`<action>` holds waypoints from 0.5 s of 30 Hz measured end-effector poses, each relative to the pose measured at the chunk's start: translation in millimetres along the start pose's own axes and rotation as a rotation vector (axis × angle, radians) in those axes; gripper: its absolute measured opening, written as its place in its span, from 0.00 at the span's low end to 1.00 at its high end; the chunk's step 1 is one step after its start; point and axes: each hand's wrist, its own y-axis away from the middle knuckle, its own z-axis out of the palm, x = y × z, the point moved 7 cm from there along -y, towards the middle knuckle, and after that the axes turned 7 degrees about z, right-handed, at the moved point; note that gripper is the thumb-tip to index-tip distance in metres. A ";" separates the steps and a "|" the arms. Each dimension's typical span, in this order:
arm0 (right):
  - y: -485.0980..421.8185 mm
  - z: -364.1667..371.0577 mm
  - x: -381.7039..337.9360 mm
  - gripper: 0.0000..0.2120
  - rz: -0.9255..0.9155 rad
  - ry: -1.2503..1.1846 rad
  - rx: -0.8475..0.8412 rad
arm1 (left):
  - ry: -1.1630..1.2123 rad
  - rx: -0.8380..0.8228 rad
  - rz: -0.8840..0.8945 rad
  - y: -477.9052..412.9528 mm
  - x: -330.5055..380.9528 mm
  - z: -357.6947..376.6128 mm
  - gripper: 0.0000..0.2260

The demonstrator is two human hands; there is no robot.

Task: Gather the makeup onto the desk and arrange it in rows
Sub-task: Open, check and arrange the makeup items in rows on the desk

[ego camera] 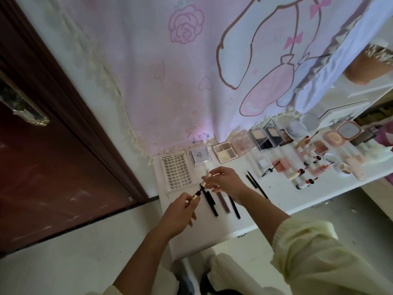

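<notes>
Left hand (180, 213) pinches slim gold-and-black cosmetic tube (196, 197); right hand (226, 182) pinches its gold cap (205, 184), with a dark stem showing between them. Risk: a slip could smear the white desk (276, 194) or knock the near-left row of black pencils (210, 202).

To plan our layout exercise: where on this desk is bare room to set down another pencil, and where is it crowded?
Bare desk lies along the near edge, between the two black pencils and the lipsticks, and in front of the pencil row. The right end is crowded.

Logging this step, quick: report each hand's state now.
Left hand: pinches the lower gold piece.
Right hand: pinches the upper gold piece.
</notes>
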 end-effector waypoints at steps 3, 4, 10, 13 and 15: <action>-1.1 1.4 -0.1 0.16 -0.028 0.029 -0.005 | 0.025 0.014 -0.019 0.1 -5.2 0.9 0.13; -3.2 1.7 1.1 0.15 -0.026 0.040 -0.010 | 0.000 0.027 -0.020 -0.8 -7.9 1.2 0.13; -13.8 11.4 3.4 0.10 -0.036 0.197 -0.051 | -0.052 0.081 -0.057 -1.1 -17.6 3.9 0.11; -21.8 15.9 8.5 0.11 -0.026 0.260 -0.030 | -0.094 0.075 -0.086 -3.6 -23.9 8.5 0.10; -27.5 21.3 12.6 0.10 -0.020 0.327 -0.035 | -0.129 0.080 -0.114 -4.4 -28.8 12.0 0.16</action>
